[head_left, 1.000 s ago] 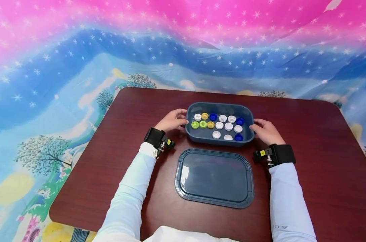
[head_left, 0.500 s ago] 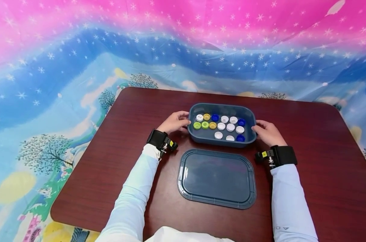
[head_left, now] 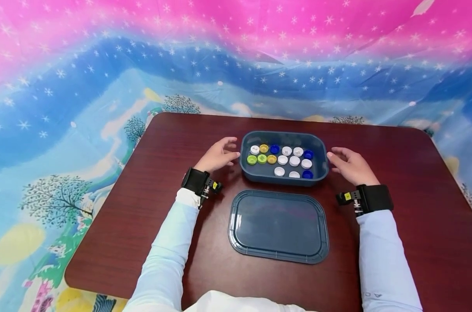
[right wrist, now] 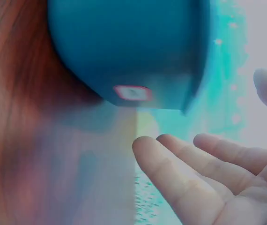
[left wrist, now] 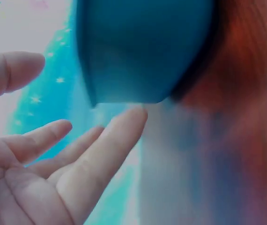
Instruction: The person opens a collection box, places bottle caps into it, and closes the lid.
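A dark blue-grey plastic box (head_left: 284,180) stands on the table with several bottle caps (head_left: 294,161) inside, in white, blue, yellow and green. At its left end my left hand (head_left: 216,156) is spread, thumb near the rim. My right hand (head_left: 352,166) is apart from the right end, fingers relaxed. The left wrist view has the box wall (left wrist: 143,51) beyond straight fingers that hold nothing. A small red-edged label (right wrist: 132,93) shows on the box's right end in the right wrist view, above the loose fingers of the right hand (right wrist: 218,183).
The matching flat lid (head_left: 279,226) lies on the dark red wooden table (head_left: 142,216), in front of the box and between the forearms. A printed cloth backdrop (head_left: 220,56) hangs behind the table and down its left side.
Both hands have let go of the box's ends and drawn outward, the right one farther. The box and lid stay where they were.
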A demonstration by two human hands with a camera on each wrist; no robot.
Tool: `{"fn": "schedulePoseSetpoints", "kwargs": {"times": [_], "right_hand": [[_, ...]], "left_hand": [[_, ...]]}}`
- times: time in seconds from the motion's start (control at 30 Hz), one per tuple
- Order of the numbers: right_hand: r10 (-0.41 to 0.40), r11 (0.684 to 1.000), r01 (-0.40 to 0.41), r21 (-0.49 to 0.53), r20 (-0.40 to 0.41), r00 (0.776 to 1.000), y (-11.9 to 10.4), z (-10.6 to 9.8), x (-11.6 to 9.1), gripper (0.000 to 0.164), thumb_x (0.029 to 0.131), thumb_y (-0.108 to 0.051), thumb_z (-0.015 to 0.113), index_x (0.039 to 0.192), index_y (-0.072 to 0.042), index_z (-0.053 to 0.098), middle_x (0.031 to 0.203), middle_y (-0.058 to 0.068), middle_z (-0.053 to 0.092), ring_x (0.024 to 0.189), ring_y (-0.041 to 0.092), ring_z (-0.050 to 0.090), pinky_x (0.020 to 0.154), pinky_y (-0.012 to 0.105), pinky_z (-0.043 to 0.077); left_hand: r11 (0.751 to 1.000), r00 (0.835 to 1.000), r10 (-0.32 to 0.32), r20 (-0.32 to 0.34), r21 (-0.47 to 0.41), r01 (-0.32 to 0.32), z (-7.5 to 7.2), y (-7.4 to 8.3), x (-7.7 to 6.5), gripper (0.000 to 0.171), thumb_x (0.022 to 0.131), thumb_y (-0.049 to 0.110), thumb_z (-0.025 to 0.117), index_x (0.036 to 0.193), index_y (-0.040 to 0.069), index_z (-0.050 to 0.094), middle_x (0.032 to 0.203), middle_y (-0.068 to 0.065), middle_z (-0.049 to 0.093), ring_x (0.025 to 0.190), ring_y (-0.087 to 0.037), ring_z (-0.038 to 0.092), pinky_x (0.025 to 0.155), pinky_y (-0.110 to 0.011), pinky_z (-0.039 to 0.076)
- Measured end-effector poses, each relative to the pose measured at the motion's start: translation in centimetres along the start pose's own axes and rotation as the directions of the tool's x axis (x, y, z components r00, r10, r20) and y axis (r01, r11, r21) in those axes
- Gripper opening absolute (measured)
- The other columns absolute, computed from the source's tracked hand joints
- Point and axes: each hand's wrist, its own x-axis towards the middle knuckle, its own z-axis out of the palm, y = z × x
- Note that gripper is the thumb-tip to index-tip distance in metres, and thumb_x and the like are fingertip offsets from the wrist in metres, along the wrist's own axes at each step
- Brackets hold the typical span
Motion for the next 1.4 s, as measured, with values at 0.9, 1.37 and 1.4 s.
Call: {"fn": "schedulePoseSetpoints", "kwargs": {"times": [0.9, 1.37, 1.4], "right_hand": [[-0.447, 0.796, 0.488, -0.358, 0.195, 0.873, -2.5, 2.7, -10.4, 0.045, 0.087, -0.01, 0.072, 0.13, -0.003, 0.06, 0.124, 0.012, 0.062, 0.113, 0.03, 0.058, 0.089, 0.051, 0.049], [-0.391, 0.741, 0.538, -0.403, 0.392, 0.833, 1.0, 4.6, -11.7, 0.029, 0.081, 0.0, 0.074, 0.107, -0.013, 0.072, 0.117, 0.007, 0.063, 0.108, 0.026, 0.06, 0.086, 0.043, 0.052], [-0.392, 0.734, 0.544, -0.407, 0.4, 0.828, 1.2, 4.6, -11.7, 0.028, 0.081, 0.001, 0.074, 0.105, -0.014, 0.072, 0.117, 0.008, 0.063, 0.109, 0.027, 0.06, 0.087, 0.044, 0.052]], "left_hand": [[0.552, 0.836, 0.31, 0.453, 0.63, -0.546, 2.3, 2.7, -9.4, 0.027, 0.087, 0.01, 0.07, 0.113, 0.01, 0.07, 0.113, -0.001, 0.059, 0.103, -0.014, 0.054, 0.091, -0.03, 0.047], [0.388, 0.745, 0.219, 0.63, 0.644, -0.659, 4.6, 0.2, -10.2, 0.024, 0.076, -0.001, 0.066, 0.09, 0.017, 0.073, 0.092, 0.004, 0.057, 0.092, -0.015, 0.055, 0.081, -0.028, 0.048], [0.383, 0.745, 0.223, 0.629, 0.646, -0.66, 4.6, 0.1, -10.3, 0.024, 0.076, -0.001, 0.066, 0.089, 0.017, 0.073, 0.092, 0.004, 0.057, 0.092, -0.015, 0.055, 0.081, -0.028, 0.048]]}}
